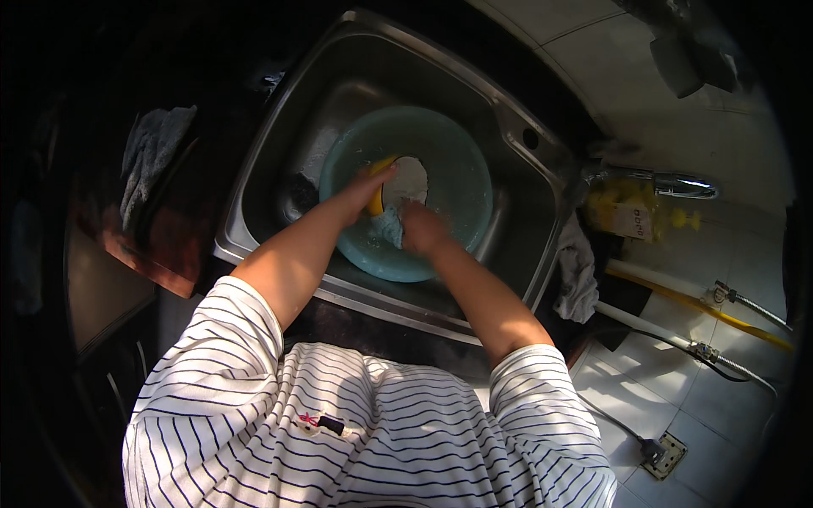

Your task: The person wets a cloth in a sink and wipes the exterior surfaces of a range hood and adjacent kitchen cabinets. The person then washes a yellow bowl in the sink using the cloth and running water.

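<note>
A pale green plastic basin point(467, 152) stands inside a stainless-steel sink point(279, 146). Above the basin, my left hand point(365, 189) grips a bowl point(409, 178) that is yellow outside and pale inside, tilted on its side with a dark rim. My right hand point(424, 227), blurred by motion, is closed around a light blue cloth point(387, 227) at the bowl's lower edge. Part of the cloth hangs out to the left of that hand. Droplets or suds dot the basin's wall; how much water it holds cannot be made out.
A chrome faucet point(683, 184) and a yellow bottle or pack with a label point(619, 209) are right of the sink. A grey rag point(577, 273) drapes beside them. Another cloth point(155, 152) lies at left. Pipes point(660, 336) and a plugged socket point(664, 454) are on the tiled wall.
</note>
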`<state>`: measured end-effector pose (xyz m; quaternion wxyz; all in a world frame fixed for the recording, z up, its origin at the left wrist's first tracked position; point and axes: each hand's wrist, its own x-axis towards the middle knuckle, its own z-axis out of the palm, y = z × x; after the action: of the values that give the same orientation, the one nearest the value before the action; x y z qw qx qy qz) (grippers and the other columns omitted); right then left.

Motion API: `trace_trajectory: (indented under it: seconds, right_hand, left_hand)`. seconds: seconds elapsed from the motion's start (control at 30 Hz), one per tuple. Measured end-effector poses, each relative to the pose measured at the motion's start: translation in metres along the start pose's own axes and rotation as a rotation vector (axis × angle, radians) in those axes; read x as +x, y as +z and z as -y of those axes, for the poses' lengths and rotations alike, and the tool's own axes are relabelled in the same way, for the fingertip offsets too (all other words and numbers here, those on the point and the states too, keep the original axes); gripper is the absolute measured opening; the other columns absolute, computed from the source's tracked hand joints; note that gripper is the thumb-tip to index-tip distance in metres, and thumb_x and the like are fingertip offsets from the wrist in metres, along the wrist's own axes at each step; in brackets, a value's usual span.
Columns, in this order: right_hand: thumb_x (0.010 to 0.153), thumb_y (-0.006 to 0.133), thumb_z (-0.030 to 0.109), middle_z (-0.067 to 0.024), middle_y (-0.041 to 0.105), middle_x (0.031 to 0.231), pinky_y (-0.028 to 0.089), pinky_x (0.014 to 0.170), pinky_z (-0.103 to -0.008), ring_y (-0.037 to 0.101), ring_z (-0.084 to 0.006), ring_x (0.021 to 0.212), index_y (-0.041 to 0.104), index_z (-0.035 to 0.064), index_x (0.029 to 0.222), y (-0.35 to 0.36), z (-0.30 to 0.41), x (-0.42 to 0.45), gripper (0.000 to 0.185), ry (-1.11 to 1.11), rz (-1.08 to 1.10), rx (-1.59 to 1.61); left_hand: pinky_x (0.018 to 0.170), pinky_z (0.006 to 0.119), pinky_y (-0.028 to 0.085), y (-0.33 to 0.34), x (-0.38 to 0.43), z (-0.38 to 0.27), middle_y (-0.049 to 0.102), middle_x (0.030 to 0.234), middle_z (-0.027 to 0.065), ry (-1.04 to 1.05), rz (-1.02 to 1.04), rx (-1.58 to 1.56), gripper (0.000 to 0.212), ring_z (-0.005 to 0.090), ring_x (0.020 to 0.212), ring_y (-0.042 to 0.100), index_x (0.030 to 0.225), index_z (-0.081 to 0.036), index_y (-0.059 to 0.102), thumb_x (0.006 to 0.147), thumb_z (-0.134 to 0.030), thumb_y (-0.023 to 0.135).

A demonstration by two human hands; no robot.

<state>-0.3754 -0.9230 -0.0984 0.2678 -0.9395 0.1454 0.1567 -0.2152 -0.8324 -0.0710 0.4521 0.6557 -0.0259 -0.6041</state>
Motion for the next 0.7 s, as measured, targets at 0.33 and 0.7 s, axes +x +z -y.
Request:
trace_trajectory:
  seconds: [0.33,0.7]
  right_hand:
    - [0.084,0.059,0.043,-0.0105,0.048,0.128,0.034,0.101,-0.0406,0.045,-0.0273,0.118,0.042,0.0059,0.129,-0.039,0.039,-0.018,0.061,0.290,-0.333,2.150]
    - [0.078,0.059,0.015,-0.0212,0.042,0.130,0.029,0.103,-0.0343,0.039,-0.0314,0.123,0.029,0.0050,0.137,0.009,-0.030,-0.002,0.068,0.731,-0.376,-0.187]
  left_hand:
    - [0.088,0.036,0.047,-0.014,0.015,0.001,0.061,0.107,0.0099,-0.201,0.447,-0.732,0.047,0.0222,0.097,0.060,0.112,-0.007,0.055,0.089,-0.047,0.047]
    - [0.091,0.037,0.046,-0.003,0.013,-0.003,0.056,0.115,0.0118,0.076,0.257,-0.718,0.041,0.0240,0.104,0.056,0.121,-0.003,0.045,0.092,-0.032,0.049]
